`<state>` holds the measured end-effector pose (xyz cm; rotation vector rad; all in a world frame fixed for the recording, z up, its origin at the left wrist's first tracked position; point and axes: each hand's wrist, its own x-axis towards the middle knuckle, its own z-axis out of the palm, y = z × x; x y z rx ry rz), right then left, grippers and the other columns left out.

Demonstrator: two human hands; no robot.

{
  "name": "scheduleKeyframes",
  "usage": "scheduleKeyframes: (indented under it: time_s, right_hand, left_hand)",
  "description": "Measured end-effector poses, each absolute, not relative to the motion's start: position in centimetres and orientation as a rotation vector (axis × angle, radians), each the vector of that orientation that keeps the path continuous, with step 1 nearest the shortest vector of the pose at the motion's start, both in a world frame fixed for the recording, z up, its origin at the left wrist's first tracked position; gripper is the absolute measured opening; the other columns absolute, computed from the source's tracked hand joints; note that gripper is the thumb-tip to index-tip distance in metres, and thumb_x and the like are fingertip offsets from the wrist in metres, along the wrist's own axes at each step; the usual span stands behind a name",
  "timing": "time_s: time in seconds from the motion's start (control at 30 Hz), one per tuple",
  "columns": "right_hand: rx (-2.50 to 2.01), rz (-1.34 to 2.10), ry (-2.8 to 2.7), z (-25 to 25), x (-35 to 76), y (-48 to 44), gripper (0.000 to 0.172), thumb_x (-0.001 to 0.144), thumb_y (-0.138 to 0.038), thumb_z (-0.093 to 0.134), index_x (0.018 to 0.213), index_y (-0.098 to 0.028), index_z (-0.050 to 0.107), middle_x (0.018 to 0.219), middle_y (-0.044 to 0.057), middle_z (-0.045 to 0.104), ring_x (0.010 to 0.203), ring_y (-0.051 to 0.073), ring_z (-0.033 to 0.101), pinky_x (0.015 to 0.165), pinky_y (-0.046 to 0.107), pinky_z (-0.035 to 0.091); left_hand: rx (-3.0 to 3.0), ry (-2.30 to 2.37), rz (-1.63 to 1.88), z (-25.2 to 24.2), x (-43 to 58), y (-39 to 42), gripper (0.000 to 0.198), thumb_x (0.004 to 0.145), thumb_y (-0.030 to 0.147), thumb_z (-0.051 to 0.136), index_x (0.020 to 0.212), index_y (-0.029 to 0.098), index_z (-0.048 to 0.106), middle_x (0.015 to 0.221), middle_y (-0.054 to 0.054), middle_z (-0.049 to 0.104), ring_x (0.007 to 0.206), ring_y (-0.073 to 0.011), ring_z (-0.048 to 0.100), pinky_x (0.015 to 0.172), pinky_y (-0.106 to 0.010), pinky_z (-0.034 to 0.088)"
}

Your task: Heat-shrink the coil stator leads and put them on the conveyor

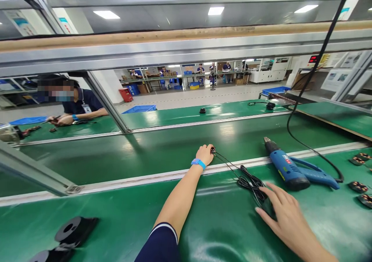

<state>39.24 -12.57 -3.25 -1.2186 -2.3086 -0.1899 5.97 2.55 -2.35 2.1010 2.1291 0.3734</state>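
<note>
Right now, down at about 5 o'clock, the right hand (283, 215) is lying flat with its fingers spread, pressing on a small dark part (266, 207) at one end of a thin black cable (247, 181). This cable is looping in a messy bunch just beside that hand, then running up toward 12 o'clock to the left hand (205, 153). That hand is reaching out over the silver rail (116, 182) and pinching the cable's little plug end (213, 149) with its fingers curled together. So the cable's long line is going from 5 o'clock up to 12 o'clock, with the plug pointing away from the person.

It is probably light, soft and floppy, and it could tangle easily, so the hard ends look like the best spots to hold.

A blue heat gun (287, 169) is lying at 2 o'clock, its nose pointing away. Farther off, at 10 o'clock, another person's hands (59, 119) are working at the far green belt (174, 117).
</note>
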Motion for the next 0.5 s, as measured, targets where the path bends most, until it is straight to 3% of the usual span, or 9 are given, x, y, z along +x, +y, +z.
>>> scheduleKeyframes:
  time_s: [0.17, 0.27, 0.37, 0.5]
  right_hand:
    - [-1.394, -0.065, -2.321, -4.5, 35.2, -8.1, 0.048, 0.088, -0.045, 0.066, 0.129, -0.022, 0.056, 0.143, 0.013, 0.047, 0.127, 0.035, 0.047, 0.098, 0.053, 0.043]
    - [-1.539, 0.144, -2.344, -4.2, 34.2, -7.7, 0.036, 0.089, -0.033, 0.069, 0.121, -0.019, 0.060, 0.138, 0.014, 0.051, 0.129, 0.033, 0.045, 0.104, 0.052, 0.036]
    - [-1.602, 0.220, -2.320, -2.8, 33.6, -8.5, 0.020, 0.090, -0.028, 0.070, 0.106, -0.017, 0.062, 0.122, 0.010, 0.059, 0.118, 0.028, 0.051, 0.102, 0.046, 0.037]
    - [-1.717, 0.247, -2.332, -1.5, 34.1, -9.0, 0.030, 0.085, -0.040, 0.076, 0.102, -0.018, 0.066, 0.108, 0.008, 0.062, 0.103, 0.027, 0.057, 0.092, 0.042, 0.044]
  left_hand:
    - [2.190, 2.085, 0.306, -2.5, 5.8, 3.0, 0.036, 0.100, 0.023, 0.052, 0.136, 0.023, 0.056, 0.117, -0.008, 0.056, 0.112, -0.0239, 0.052, 0.096, -0.040, 0.046]
    - [2.207, 2.078, 0.225, -1.9, 6.1, 3.6, 0.036, 0.101, 0.026, 0.051, 0.137, 0.024, 0.056, 0.119, -0.008, 0.055, 0.114, -0.0242, 0.052, 0.095, -0.037, 0.046]
    - [2.223, 2.061, 0.125, -0.4, 7.1, 3.9, 0.033, 0.101, 0.025, 0.048, 0.131, 0.025, 0.061, 0.120, -0.009, 0.054, 0.114, -0.0239, 0.055, 0.093, -0.032, 0.046]
    - [2.327, 1.964, 0.025, -0.2, 6.4, 3.5, 0.034, 0.103, 0.027, 0.040, 0.123, 0.014, 0.063, 0.127, -0.016, 0.051, 0.096, -0.0230, 0.064, 0.087, -0.034, 0.050]
